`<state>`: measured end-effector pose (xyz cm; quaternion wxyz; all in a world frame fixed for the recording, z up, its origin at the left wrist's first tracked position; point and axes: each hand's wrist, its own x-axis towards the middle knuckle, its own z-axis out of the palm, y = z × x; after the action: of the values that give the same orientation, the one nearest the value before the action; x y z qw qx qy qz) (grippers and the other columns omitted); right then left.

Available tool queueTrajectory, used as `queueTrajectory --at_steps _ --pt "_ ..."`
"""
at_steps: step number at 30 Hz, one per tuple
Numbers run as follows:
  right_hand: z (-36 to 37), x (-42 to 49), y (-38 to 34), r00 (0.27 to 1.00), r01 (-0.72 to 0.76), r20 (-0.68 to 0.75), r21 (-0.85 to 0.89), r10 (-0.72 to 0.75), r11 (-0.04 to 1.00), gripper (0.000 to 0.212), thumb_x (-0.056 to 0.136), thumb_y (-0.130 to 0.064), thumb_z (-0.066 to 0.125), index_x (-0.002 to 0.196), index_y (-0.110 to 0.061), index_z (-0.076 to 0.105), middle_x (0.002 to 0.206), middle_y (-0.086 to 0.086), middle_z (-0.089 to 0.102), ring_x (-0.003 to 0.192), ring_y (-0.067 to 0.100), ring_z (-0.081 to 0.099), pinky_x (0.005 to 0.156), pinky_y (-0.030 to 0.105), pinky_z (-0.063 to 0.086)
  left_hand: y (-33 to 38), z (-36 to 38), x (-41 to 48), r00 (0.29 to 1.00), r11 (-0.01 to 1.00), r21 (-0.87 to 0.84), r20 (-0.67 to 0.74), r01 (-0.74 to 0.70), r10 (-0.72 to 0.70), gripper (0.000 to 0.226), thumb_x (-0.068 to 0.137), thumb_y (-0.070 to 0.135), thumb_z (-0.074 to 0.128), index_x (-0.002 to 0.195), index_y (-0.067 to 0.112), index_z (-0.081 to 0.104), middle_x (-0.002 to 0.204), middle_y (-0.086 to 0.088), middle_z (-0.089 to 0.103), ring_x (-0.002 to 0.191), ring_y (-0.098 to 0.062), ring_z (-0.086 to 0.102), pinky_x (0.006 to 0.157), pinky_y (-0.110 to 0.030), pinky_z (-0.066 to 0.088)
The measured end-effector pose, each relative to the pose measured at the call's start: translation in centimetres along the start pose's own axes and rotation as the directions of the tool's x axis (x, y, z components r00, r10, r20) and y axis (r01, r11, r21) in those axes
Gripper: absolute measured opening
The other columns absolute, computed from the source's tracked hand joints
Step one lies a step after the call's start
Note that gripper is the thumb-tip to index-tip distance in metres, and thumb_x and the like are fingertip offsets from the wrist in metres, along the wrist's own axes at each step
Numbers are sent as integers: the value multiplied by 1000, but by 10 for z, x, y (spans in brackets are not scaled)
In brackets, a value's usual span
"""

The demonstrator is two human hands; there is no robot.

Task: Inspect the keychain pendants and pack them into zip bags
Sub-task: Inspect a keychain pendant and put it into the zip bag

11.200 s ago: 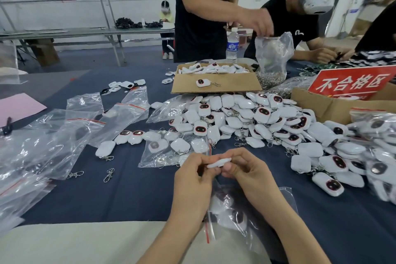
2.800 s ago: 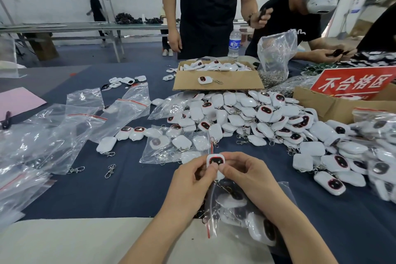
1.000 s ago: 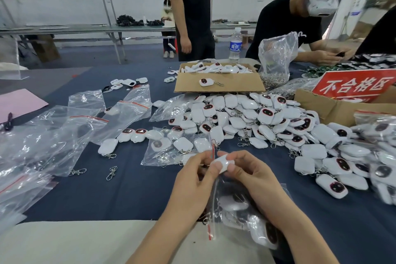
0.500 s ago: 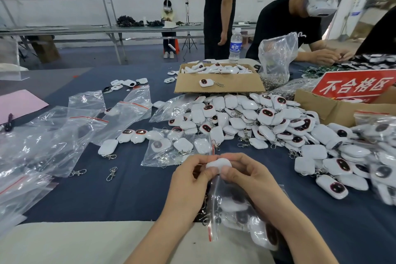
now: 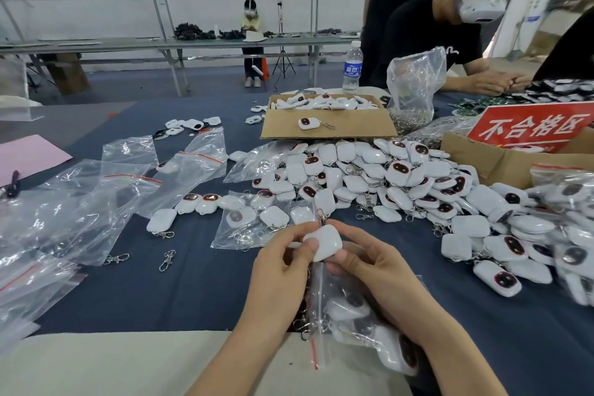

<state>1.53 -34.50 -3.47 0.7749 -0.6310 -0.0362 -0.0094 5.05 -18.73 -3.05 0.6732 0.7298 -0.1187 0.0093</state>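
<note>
Clear plastic zip bags (image 5: pixel 83 202), unfilled, are spread over the left of the blue-covered bench (image 5: pixel 193 292), with a few loose pendants (image 5: pixel 196 202) beside them. Nearer the middle, the left hand (image 5: pixel 279 270) is seen with its grip clamped on a white pendant (image 5: pixel 324 243), the thumb on the near face and the fingers curled behind. The same pendant is pinched from the other side by the right hand (image 5: pixel 376 270), so it is held between both, plain back upward, just above a part-filled zip bag (image 5: pixel 324 289) lying under the right wrist. Inspection is judged to be the step in hand. It would be done well if the pendant were turned so that its dark face and clasp are checked too, then slid through the bag's mouth without the clasp snagging the film. Further right, the unsorted heap (image 5: pixel 401 177) is piled beside a cardboard box (image 5: pixel 501 167) bearing a red sign (image 5: pixel 527 128).
</note>
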Motion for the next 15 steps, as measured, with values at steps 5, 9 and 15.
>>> queueTrajectory --at_steps 5,9,15 --pt "3 1 -2 996 43 -76 -33 -45 999 33 88 -19 71 117 -34 73 112 9 76 99 24 74 82 28 59 7 -3 -2 983 996 -82 177 -40 54 21 99 9 60 107 18 77 115 -1 69 104 -11 68 86 -17 51" --pt "2 1 0 990 22 -137 -71 -32 997 27 97 -3 62 103 -26 75 104 12 77 90 30 74 74 29 59 5 -2 -3 973 998 -57 229 -23 36 19 99 14 62 109 22 76 114 2 70 104 -10 68 87 -17 51" --pt "6 1 -3 994 68 -72 -181 -82 981 48 92 -8 67 123 -45 68 111 2 75 89 19 74 76 25 59 1 -3 1 983 989 -117 170 94 -73 18 101 27 59 114 27 71 97 -7 76 94 -25 73 90 -43 58"
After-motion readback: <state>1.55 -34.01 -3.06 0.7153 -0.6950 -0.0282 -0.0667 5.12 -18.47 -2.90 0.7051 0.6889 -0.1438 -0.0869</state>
